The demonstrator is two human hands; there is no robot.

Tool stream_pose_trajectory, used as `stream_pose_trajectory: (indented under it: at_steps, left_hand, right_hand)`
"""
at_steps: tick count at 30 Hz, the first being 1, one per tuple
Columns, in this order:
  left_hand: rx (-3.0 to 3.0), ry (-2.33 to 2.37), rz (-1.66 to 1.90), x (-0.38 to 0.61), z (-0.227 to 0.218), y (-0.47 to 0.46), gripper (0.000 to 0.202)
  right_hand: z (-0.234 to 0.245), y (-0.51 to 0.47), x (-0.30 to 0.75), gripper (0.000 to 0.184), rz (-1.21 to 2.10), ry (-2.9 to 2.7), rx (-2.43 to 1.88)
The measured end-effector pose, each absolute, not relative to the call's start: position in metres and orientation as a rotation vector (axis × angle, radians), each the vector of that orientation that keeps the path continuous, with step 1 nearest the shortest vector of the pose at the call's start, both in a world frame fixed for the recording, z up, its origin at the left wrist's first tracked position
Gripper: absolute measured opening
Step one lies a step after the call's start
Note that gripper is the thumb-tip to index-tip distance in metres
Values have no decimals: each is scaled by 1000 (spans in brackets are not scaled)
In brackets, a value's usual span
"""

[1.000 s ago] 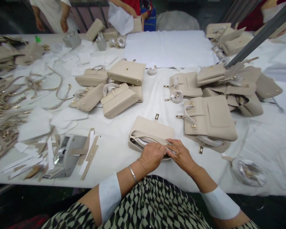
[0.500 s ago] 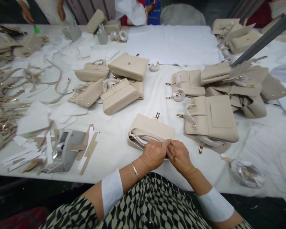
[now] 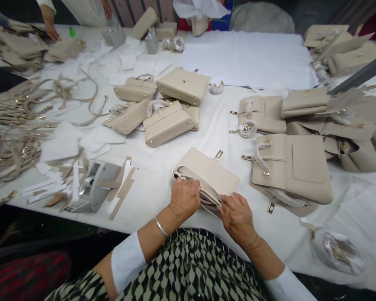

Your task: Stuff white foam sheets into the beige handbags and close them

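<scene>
A beige handbag (image 3: pixel 211 167) lies in front of me with its flap folded back and its mouth facing me. A metal clasp (image 3: pixel 219 155) sticks out past the flap's far edge. My left hand (image 3: pixel 185 195) is closed at the left part of the mouth, its fingertips by the zipper there; what they pinch is too small to make out. My right hand (image 3: pixel 236 215) grips the bag's rim at the right end, thumb and fingers closed on the edge. The bag's inside is mostly hidden by my hands.
Finished-looking beige handbags (image 3: pixel 169 123) are grouped ahead, and more bags (image 3: pixel 307 163) are stacked at right. A tape dispenser (image 3: pixel 100 184) stands at left among paper strips. Straps (image 3: pixel 15 138) pile up at far left. A plastic-wrapped roll (image 3: pixel 338 251) sits at lower right. A co-worker's hand (image 3: pixel 52 31) touches bags.
My left hand has slid leftward along the bag's mouth, away from my right hand, which stays at the right end. The view has shifted left. The co-worker's hand has reached the far-left bags.
</scene>
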State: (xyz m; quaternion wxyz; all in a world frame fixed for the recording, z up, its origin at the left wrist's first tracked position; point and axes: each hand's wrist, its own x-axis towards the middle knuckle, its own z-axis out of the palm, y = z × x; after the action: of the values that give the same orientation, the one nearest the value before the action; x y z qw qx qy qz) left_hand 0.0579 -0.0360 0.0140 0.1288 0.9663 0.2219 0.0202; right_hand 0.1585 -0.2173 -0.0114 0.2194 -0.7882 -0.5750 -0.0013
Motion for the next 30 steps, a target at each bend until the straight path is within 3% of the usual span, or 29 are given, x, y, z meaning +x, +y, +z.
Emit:
stream_pose_trajectory:
  at_steps: [8,14,16,21,24,27,28,30]
  left_hand:
    - [2673,991,138,27,10,19,9]
    - [2610,808,131,22,5,32,9]
    - [2580,762,149,21,5,33,8]
    - [2268,870,278,20,-8,35,4]
    - [1965,954,319,25,-28,42,31]
    - [1850,964,294,31,-43,57,39]
    - [1864,958,289,34,-46,62,39]
    - [1918,948,294,42,-47,73,42]
  right_hand:
    - [-14,-216,149,12,51,-1642,-2133]
    - [-32,-231,158,16,228,-1426,-2070]
    - [-41,-239,158,29,307,-1178,-2059]
    - [-56,-242,142,82,683,-541,-1840]
    - [-55,-232,143,95,828,-517,-1702]
    - [-51,-222,149,114,724,-819,-1832]
    - [-50,-217,149,112,662,-954,-1884]
    - [-51,-205,146,86,517,-1122,-1967]
